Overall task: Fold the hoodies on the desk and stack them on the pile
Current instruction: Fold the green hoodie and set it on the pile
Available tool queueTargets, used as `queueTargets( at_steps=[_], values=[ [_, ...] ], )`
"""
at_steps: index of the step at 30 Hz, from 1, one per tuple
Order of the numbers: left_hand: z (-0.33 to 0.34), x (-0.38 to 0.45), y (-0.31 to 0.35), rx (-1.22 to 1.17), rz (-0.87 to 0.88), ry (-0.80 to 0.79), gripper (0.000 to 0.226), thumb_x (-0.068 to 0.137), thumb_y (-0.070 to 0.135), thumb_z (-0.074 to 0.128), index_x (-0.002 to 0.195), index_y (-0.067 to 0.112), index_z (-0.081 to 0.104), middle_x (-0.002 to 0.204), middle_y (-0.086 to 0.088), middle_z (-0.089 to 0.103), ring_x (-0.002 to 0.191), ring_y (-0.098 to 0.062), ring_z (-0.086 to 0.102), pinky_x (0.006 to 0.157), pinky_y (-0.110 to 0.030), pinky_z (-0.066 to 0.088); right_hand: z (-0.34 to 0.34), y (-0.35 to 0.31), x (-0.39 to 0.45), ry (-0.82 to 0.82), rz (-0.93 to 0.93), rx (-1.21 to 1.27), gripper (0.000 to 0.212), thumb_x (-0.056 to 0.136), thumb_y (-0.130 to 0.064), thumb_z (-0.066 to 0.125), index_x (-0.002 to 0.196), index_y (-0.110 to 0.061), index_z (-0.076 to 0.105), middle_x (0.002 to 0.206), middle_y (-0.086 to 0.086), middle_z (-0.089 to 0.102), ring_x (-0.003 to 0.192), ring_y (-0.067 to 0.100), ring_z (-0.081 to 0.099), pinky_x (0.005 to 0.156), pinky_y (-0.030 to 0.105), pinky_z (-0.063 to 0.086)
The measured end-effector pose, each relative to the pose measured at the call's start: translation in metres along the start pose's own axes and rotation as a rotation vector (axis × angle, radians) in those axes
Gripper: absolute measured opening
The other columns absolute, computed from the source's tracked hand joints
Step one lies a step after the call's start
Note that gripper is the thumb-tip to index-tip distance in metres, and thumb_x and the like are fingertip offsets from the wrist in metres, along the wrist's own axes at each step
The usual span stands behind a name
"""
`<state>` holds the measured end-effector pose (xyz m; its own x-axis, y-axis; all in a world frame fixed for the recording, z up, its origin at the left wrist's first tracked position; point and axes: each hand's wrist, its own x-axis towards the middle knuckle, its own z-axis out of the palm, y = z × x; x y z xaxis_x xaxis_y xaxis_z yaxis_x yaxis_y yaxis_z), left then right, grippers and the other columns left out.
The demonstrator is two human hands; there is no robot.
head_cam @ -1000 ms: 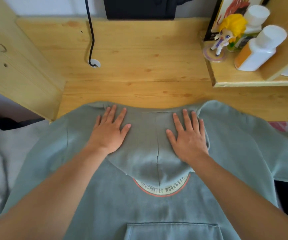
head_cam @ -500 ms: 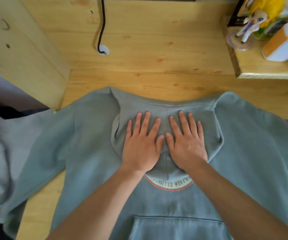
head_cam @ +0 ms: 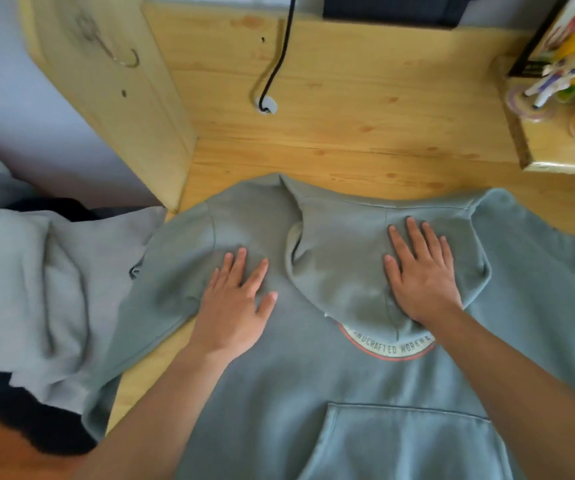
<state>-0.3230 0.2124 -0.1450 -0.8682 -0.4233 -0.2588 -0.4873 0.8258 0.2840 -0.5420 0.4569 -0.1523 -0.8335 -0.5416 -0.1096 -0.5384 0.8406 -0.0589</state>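
Observation:
A sage-green hoodie (head_cam: pixel 313 375) lies front-up on the wooden desk (head_cam: pixel 365 140), its hood (head_cam: pixel 344 271) folded down over the chest print. Its kangaroo pocket (head_cam: pixel 400 441) faces me near the bottom edge. My left hand (head_cam: pixel 235 303) lies flat, fingers apart, on the left shoulder area beside the hood. My right hand (head_cam: pixel 421 275) presses flat on the right half of the hood. Neither hand grips the cloth. The left sleeve (head_cam: pixel 130 341) hangs off the desk's left edge. A light grey garment (head_cam: pixel 36 289) lies heaped to the left, beyond the desk.
A wooden side panel (head_cam: pixel 106 98) with a metal hook rises at the left. A black cable (head_cam: pixel 275 64) runs into a desk grommet. At the right a raised shelf (head_cam: pixel 556 161) carries a figurine (head_cam: pixel 552 77) and bottles. Dark fabric (head_cam: pixel 36 420) lies lower left.
My hands, side by side on the middle of the hood, have spread apart. The left slid off the hood onto the shoulder; the right moved to the hood's right side.

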Motion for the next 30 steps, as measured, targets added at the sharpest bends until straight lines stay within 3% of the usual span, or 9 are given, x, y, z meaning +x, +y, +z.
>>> queueTargets(
  at_steps=[3, 6, 8, 11, 14, 21, 23, 27, 30],
  values=[
    [-0.017, -0.017, -0.021, -0.172, -0.052, 0.133, 0.062, 0.093, 0.047, 0.037, 0.139, 0.014, 0.062, 0.149, -0.022, 0.051, 0.14, -0.039, 0.046, 0.115, -0.05, 0.039, -0.023, -0.03, -0.008, -0.049, 0.104, 0.067, 0.073, 0.093, -0.056, 0.018, 0.157, -0.023, 0.034, 0.168, 0.009, 0.017, 0.154, 0.034, 0.009, 0.124, 0.055, 0.005],
    [-0.027, -0.065, -0.045, -0.15, -0.134, 0.299, 0.044, 0.09, 0.028, 0.046, 0.121, 0.008, 0.07, 0.122, -0.017, 0.065, 0.114, -0.04, 0.058, 0.102, -0.048, 0.045, -0.038, -0.093, -0.04, 0.067, -0.091, 0.143, 0.062, 0.092, -0.047, 0.045, 0.144, -0.014, 0.051, 0.156, 0.018, 0.037, 0.143, 0.041, 0.029, 0.12, 0.054, 0.02],
    [-0.032, -0.086, -0.05, -0.168, -0.137, 0.276, 0.035, 0.088, 0.02, 0.051, 0.114, 0.01, 0.072, 0.11, -0.011, 0.066, 0.103, -0.036, 0.059, 0.094, -0.044, 0.046, -0.038, -0.124, -0.058, 0.122, -0.127, 0.202, 0.054, 0.088, -0.043, 0.053, 0.13, -0.011, 0.06, 0.137, 0.017, 0.051, 0.124, 0.041, 0.046, 0.108, 0.051, 0.037],
    [-0.05, -0.081, -0.033, -0.391, -0.154, 0.169, 0.026, 0.096, 0.014, 0.056, 0.116, 0.013, 0.073, 0.108, -0.008, 0.072, 0.101, -0.031, 0.066, 0.091, -0.038, 0.05, -0.039, -0.13, -0.066, 0.079, 0.15, 0.336, 0.039, 0.089, -0.033, 0.062, 0.12, -0.009, 0.064, 0.117, 0.017, 0.055, 0.109, 0.042, 0.052, 0.095, 0.05, 0.044],
    [-0.065, -0.043, 0.0, -0.591, -0.177, 0.098, 0.023, 0.1, 0.016, 0.059, 0.116, 0.011, 0.074, 0.109, -0.009, 0.076, 0.101, -0.026, 0.07, 0.09, -0.031, 0.048, -0.034, -0.104, -0.079, -0.012, 0.259, 0.278, 0.05, 0.089, -0.029, 0.065, 0.135, -0.011, 0.056, 0.133, 0.016, 0.05, 0.121, 0.041, 0.045, 0.099, 0.051, 0.042],
    [-0.043, 0.056, 0.061, -0.737, -0.215, 0.053, 0.033, 0.094, 0.001, 0.062, 0.126, 0.006, 0.064, 0.115, -0.013, 0.069, 0.111, -0.029, 0.062, 0.092, -0.027, 0.043, 0.002, -0.057, -0.096, -0.069, 0.122, 0.14, 0.075, 0.093, -0.052, 0.053, 0.158, -0.023, 0.029, 0.158, 0.007, 0.032, 0.136, 0.031, 0.029, 0.106, 0.053, 0.037],
    [-0.04, 0.067, 0.056, -0.971, -0.37, 0.047, 0.023, 0.093, -0.008, 0.057, 0.108, 0.008, 0.066, 0.096, -0.009, 0.067, 0.096, -0.03, 0.064, 0.078, -0.025, 0.045, 0.004, -0.053, -0.095, -0.056, 0.116, 0.187, 0.076, 0.09, -0.058, 0.038, 0.159, -0.025, 0.027, 0.16, 0.003, 0.029, 0.141, 0.028, 0.024, 0.11, 0.051, 0.033],
    [-0.05, 0.068, 0.046, -1.641, -0.619, -0.102, 0.045, 0.09, -0.023, 0.036, 0.082, 0.018, 0.052, 0.076, -0.005, 0.056, 0.064, -0.014, 0.052, 0.056, -0.023, 0.047, 0.009, -0.051, -0.099, -0.043, 0.09, 0.231, 0.076, 0.089, -0.058, 0.036, 0.157, -0.025, 0.031, 0.162, 0.004, 0.028, 0.144, 0.028, 0.025, 0.107, 0.052, 0.035],
    [-0.055, 0.069, 0.043, -1.399, -0.543, -0.123, 0.041, 0.091, -0.017, 0.036, 0.083, 0.015, 0.059, 0.077, -0.005, 0.061, 0.061, -0.015, 0.052, 0.058, -0.025, 0.044, 0.01, -0.049, -0.098, -0.063, 0.087, 0.229, 0.077, 0.089, -0.059, 0.033, 0.158, -0.027, 0.027, 0.165, 0.002, 0.022, 0.146, 0.027, 0.02, 0.108, 0.051, 0.033]
  ],
)
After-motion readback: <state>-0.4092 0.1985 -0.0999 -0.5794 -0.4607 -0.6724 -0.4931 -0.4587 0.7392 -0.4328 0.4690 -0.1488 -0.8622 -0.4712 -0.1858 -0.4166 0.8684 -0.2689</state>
